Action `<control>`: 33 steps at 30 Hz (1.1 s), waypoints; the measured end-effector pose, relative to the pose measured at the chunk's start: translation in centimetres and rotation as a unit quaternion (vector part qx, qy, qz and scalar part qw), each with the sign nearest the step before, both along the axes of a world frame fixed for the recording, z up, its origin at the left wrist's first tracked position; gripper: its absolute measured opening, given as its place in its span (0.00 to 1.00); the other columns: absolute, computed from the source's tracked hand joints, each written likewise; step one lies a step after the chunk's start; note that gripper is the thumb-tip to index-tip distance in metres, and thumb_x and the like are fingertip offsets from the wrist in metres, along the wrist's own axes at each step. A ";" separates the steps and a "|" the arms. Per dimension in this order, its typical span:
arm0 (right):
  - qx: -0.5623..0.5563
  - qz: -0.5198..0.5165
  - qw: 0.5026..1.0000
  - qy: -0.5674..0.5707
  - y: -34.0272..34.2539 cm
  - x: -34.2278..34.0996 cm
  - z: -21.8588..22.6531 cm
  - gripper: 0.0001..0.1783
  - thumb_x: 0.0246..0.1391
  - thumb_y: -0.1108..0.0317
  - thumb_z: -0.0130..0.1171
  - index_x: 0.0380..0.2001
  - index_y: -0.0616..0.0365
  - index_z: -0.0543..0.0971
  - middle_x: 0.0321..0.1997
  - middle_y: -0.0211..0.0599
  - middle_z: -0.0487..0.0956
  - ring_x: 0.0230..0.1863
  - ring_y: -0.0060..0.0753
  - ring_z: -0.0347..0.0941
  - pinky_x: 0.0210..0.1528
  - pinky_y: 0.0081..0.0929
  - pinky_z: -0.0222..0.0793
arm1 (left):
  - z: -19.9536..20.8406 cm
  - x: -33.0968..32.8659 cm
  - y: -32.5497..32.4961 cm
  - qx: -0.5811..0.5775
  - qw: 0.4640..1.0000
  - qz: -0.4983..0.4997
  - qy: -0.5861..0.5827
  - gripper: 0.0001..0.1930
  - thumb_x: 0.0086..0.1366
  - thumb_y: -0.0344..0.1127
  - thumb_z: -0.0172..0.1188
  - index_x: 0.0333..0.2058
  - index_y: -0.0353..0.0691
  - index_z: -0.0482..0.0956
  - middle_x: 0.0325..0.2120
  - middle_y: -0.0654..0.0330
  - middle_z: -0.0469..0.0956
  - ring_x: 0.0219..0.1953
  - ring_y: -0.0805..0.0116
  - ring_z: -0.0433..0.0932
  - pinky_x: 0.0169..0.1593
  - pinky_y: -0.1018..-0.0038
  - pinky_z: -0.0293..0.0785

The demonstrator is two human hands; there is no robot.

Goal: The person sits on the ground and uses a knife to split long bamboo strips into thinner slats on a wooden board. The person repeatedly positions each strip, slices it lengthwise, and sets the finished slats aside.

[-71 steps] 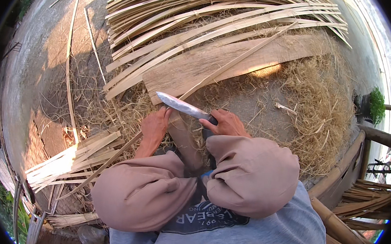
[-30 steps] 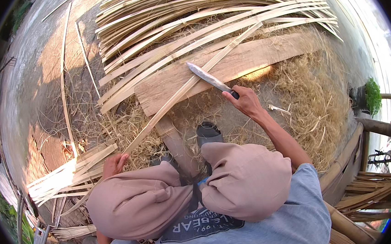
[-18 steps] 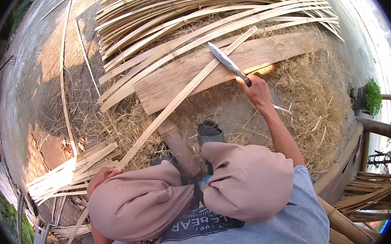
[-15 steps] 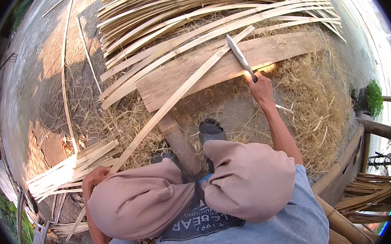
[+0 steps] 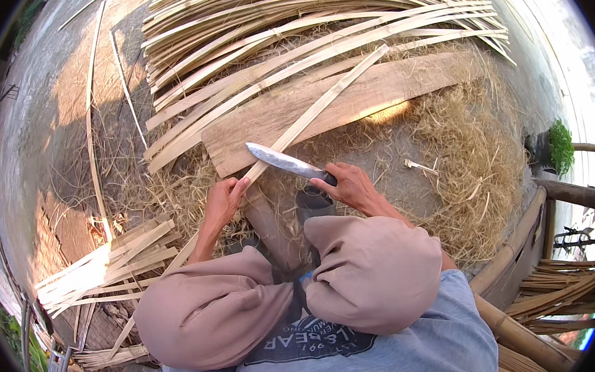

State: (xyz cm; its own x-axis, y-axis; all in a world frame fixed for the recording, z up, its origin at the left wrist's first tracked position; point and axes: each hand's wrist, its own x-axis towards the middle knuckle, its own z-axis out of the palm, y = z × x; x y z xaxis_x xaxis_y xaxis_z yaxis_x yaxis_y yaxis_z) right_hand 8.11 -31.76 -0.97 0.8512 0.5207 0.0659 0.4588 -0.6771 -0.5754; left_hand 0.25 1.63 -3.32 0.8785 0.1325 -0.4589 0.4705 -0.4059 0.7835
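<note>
A long pale bamboo strip [image 5: 317, 108] slants from beside my left knee up across a wide wooden board [image 5: 403, 82]. My left hand [image 5: 223, 201] is closed round the strip just below the board's near edge. A knife [image 5: 282, 160] with a long, broad metal blade and a dark handle lies across the strip, its blade just beyond my left fingers. My right hand [image 5: 350, 187] grips the handle, in front of my right knee. The tip points left, past the strip. The board rests sloping on a narrower wooden support [image 5: 269, 229] between my legs.
A big bundle of bamboo strips [image 5: 254, 29] lies beyond the board. More strips [image 5: 110, 262] are piled at my left. Curly shavings [image 5: 474, 165] heap up on the right. A bamboo pole frame [image 5: 509, 251] and a potted green plant [image 5: 559, 147] stand at the right.
My left hand has moved up from beside my left knee to hold the strip near the board. My right hand has drawn the knife back toward me, and its blade now crosses the strip lower down.
</note>
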 end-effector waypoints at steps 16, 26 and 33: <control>-0.038 -0.192 0.977 0.078 -2.2 3.8 -0.6 0.31 0.64 0.37 0.58 0.27 0.58 0.78 0.24 0.47 0.80 0.25 0.51 0.80 0.30 0.46 0.74 | 4.0 -0.2 -0.8 0.133 0.991 -0.029 -0.011 0.26 0.72 0.55 0.60 0.28 0.34 0.82 0.16 0.58 0.76 0.20 0.69 0.72 0.28 0.68 0.67; -0.054 -0.219 0.973 0.049 -5.2 6.0 -0.3 0.33 0.64 0.35 0.57 0.26 0.59 0.76 0.25 0.47 0.79 0.27 0.56 0.79 0.32 0.49 0.73 | 3.7 -2.0 1.1 0.114 0.993 -0.020 0.019 0.26 0.71 0.56 0.61 0.25 0.36 0.83 0.14 0.58 0.75 0.18 0.68 0.73 0.27 0.67 0.66; 0.082 -0.451 0.876 0.153 -10.4 10.2 -1.7 0.34 0.65 0.37 0.55 0.26 0.62 0.76 0.24 0.52 0.80 0.30 0.59 0.79 0.33 0.50 0.72 | 2.8 -3.4 4.8 -0.050 0.991 -0.008 0.122 0.21 0.73 0.51 0.61 0.29 0.38 0.81 0.15 0.66 0.73 0.17 0.76 0.69 0.22 0.75 0.62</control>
